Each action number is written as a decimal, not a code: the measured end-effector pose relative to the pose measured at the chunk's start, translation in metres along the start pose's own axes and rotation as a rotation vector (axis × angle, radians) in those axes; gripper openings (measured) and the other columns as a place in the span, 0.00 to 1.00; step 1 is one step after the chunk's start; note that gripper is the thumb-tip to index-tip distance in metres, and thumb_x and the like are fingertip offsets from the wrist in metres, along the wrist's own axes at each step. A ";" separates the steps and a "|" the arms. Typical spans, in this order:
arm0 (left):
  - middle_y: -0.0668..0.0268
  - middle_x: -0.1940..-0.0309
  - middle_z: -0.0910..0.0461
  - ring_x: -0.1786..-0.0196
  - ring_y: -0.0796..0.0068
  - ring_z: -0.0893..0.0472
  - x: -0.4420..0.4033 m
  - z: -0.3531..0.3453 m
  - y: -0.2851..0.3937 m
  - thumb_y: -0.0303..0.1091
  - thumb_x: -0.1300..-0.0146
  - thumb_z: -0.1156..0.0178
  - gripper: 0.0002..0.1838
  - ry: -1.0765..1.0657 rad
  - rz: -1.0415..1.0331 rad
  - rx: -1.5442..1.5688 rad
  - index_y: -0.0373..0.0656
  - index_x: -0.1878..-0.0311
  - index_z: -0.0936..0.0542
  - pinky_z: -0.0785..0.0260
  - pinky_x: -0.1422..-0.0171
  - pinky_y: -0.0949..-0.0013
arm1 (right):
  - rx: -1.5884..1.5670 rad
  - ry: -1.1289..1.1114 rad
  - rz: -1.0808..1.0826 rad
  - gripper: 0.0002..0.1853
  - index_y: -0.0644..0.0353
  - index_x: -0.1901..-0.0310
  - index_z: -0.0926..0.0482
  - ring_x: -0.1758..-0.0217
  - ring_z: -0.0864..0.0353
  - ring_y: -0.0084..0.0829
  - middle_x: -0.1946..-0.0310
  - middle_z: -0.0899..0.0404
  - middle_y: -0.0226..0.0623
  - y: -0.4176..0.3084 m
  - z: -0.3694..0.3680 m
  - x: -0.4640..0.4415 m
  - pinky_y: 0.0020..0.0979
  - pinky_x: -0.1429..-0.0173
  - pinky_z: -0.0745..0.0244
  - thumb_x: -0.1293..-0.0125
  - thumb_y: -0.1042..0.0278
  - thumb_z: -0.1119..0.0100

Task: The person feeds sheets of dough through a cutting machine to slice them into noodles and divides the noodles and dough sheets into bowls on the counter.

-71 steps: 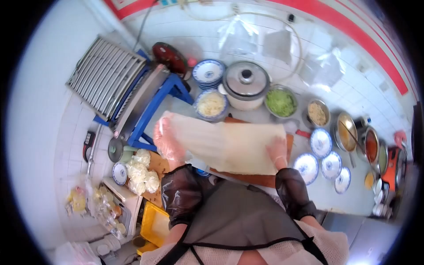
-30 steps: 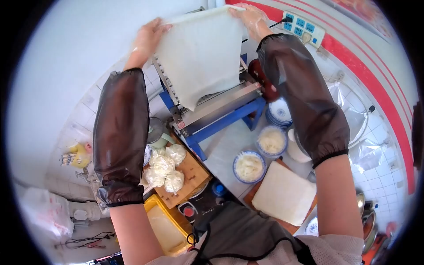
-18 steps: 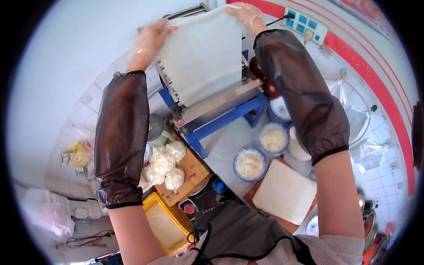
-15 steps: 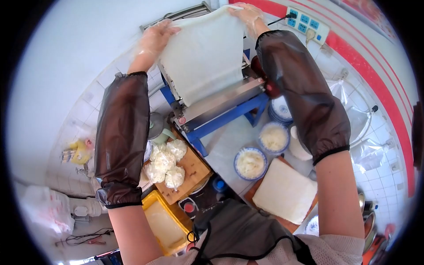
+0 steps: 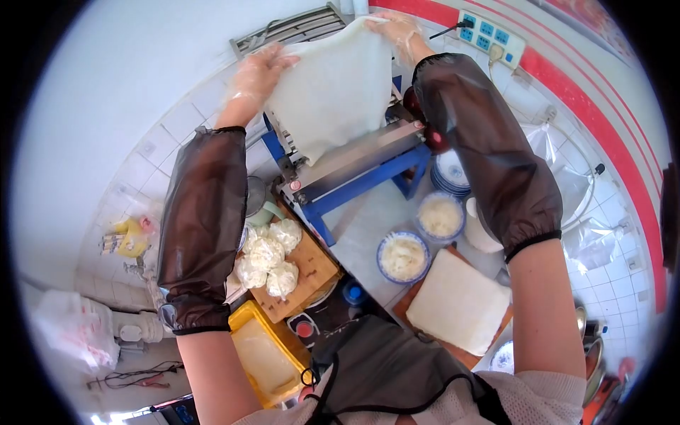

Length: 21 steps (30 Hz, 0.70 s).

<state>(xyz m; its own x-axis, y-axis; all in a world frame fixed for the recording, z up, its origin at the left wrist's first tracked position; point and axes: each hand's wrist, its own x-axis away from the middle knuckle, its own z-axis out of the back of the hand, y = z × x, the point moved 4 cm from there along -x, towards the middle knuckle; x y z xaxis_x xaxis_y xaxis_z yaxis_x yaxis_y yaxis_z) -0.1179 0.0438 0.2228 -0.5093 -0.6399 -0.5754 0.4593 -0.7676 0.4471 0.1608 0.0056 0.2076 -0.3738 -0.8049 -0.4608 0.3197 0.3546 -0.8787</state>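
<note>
A thin pale sheet [image 5: 333, 92] hangs over the rollers of a metal machine on a blue frame [image 5: 368, 180]. My left hand [image 5: 258, 78], in a clear plastic glove, pinches its upper left corner. At the upper right corner my right hand [image 5: 400, 34], gloved too, grips the edge. The sheet's lower end lies against the machine's metal front bar [image 5: 358, 156]. Behind the sheet shows a slatted metal rack [image 5: 294, 30]. A stack of similar white sheets [image 5: 459, 303] rests on a wooden board at the lower right.
Two bowls of pale shreds [image 5: 403, 258] [image 5: 440, 216] stand by stacked blue-and-white bowls [image 5: 450, 172]. Several plastic-wrapped white bundles [image 5: 263, 253] sit on a wooden board [image 5: 312, 273]. Below is a yellow tub [image 5: 248, 315]. A power strip [image 5: 491, 39] is on the wall.
Both hands went from the sheet on the board to the machine, raising a sheet over it. Most recently my left hand moved slightly down and right, and the sheet's lower edge shifted.
</note>
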 end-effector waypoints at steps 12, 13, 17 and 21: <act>0.52 0.51 0.23 0.49 0.64 0.22 0.014 -0.014 0.012 0.52 0.44 0.39 0.33 0.012 0.018 0.030 0.34 0.44 0.28 0.34 0.44 0.68 | 0.116 0.006 0.020 0.11 0.56 0.57 0.20 0.59 0.26 0.21 0.64 0.21 0.27 0.004 0.008 0.009 0.26 0.50 0.33 0.42 0.68 0.39; 0.52 0.51 0.23 0.49 0.64 0.22 0.016 -0.014 0.015 0.52 0.44 0.39 0.33 0.011 0.019 0.031 0.34 0.44 0.28 0.34 0.44 0.68 | 0.128 0.016 0.013 0.10 0.56 0.58 0.20 0.59 0.26 0.21 0.65 0.21 0.27 0.005 0.008 0.009 0.25 0.50 0.33 0.42 0.69 0.39; 0.52 0.50 0.23 0.49 0.64 0.22 0.021 -0.018 0.017 0.52 0.45 0.38 0.33 -0.047 0.067 0.041 0.34 0.44 0.28 0.34 0.44 0.68 | 0.096 -0.004 -0.018 0.10 0.56 0.58 0.20 0.59 0.26 0.21 0.65 0.21 0.27 0.015 0.009 0.008 0.25 0.51 0.32 0.43 0.70 0.39; 0.51 0.50 0.24 0.49 0.64 0.23 0.026 -0.026 0.014 0.52 0.46 0.38 0.34 -0.073 0.113 0.005 0.35 0.43 0.28 0.34 0.43 0.67 | 0.128 -0.011 0.015 0.09 0.56 0.60 0.19 0.61 0.24 0.23 0.66 0.20 0.29 0.028 0.006 0.008 0.26 0.53 0.30 0.44 0.69 0.38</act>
<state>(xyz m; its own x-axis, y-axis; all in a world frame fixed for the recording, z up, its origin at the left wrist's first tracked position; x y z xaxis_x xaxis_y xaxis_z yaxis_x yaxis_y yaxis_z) -0.1055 0.0178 0.1960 -0.5060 -0.7232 -0.4700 0.5130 -0.6904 0.5101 0.1722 0.0060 0.1800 -0.3585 -0.8055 -0.4719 0.4344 0.3036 -0.8480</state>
